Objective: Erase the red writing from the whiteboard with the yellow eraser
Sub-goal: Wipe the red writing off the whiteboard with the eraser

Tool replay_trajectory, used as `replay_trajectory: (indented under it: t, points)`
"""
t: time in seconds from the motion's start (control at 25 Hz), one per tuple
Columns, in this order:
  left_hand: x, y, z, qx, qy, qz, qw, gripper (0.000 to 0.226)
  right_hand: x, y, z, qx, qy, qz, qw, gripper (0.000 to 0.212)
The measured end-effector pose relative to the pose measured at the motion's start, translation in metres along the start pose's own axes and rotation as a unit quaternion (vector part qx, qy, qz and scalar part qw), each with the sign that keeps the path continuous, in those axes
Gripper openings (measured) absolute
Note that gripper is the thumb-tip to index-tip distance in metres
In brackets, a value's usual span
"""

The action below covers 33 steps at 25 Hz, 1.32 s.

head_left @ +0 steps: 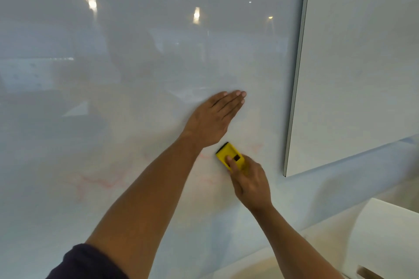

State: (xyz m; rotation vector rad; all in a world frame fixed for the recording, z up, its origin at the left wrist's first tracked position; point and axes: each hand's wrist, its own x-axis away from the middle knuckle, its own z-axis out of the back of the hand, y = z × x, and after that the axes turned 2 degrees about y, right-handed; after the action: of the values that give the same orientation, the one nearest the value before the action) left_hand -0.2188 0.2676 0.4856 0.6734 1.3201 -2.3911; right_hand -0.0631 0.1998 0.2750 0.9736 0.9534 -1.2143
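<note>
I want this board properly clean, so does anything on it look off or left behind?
Yes. Faint red smears remain on the whiteboard, low and left of the left forearm, with fainter traces near the yellow eraser that the right hand presses to the board. The left hand rests flat above it.

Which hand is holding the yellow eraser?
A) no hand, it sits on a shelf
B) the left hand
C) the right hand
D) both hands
C: the right hand grips the eraser against the whiteboard, while the left hand lies flat and open on the board above it.
</note>
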Motion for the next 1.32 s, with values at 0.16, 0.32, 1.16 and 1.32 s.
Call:
replay_trajectory:
  t: [0.16, 0.32, 1.16, 1.32]
  points:
    - [-0.010, 0.006, -0.007, -0.007, -0.035, -0.020, 0.999, 0.063, -0.010, 0.000, 0.005, -0.084, 0.074, -0.427, 0.897, 0.063]
    - [-0.009, 0.004, -0.006, -0.004, -0.045, -0.021, 0.999, 0.063, 0.011, 0.003, 0.002, -0.035, -0.009, -0.095, 0.995, 0.061]
    - [0.047, -0.053, -0.002, -0.064, 0.092, -0.100, 0.989, 0.052, -0.016, -0.080, -0.016, -0.031, 0.026, -0.037, 0.999, 0.072]
    - [0.070, -0.069, 0.003, -0.050, 0.097, -0.073, 0.991, 0.052, -0.048, -0.087, -0.010, -0.070, 0.074, -0.319, 0.942, 0.069]
